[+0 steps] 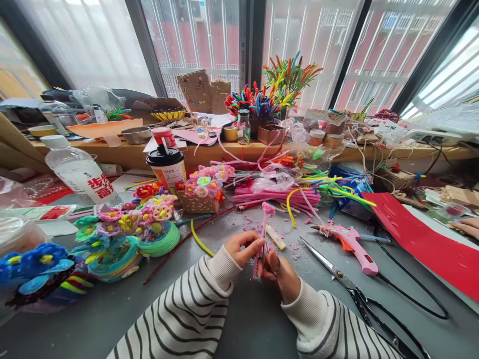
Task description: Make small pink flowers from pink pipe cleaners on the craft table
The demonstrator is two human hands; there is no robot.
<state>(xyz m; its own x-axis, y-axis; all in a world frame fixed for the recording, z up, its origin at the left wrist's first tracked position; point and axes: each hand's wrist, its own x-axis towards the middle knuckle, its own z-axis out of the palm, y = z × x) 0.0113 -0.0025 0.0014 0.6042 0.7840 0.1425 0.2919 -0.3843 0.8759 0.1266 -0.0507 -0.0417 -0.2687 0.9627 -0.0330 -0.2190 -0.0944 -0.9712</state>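
My left hand (244,249) is closed, thumb and fingers pinching a pink pipe cleaner (268,209) that stands upright with a fuzzy tip at its top. Close beside it, my right hand (279,273) is wrapped round small scissors (266,247), their blades pointing up against the pink stem. Fingers partly cover the handles. Behind the hands lies a cream-coloured stick (276,237) with lettering, among scattered pink fluff (295,249). Large scissors (337,273) and a pink glue gun (355,244) lie to the right.
Pipe-cleaner flowers in pots (159,239) crowd the left, near a water bottle (80,172) and a lidded cup (166,167). A bundle of pink pipe cleaners (277,197) lies beyond the hands. Red sheet (426,239) and the glue gun's cord (411,299) occupy the right.
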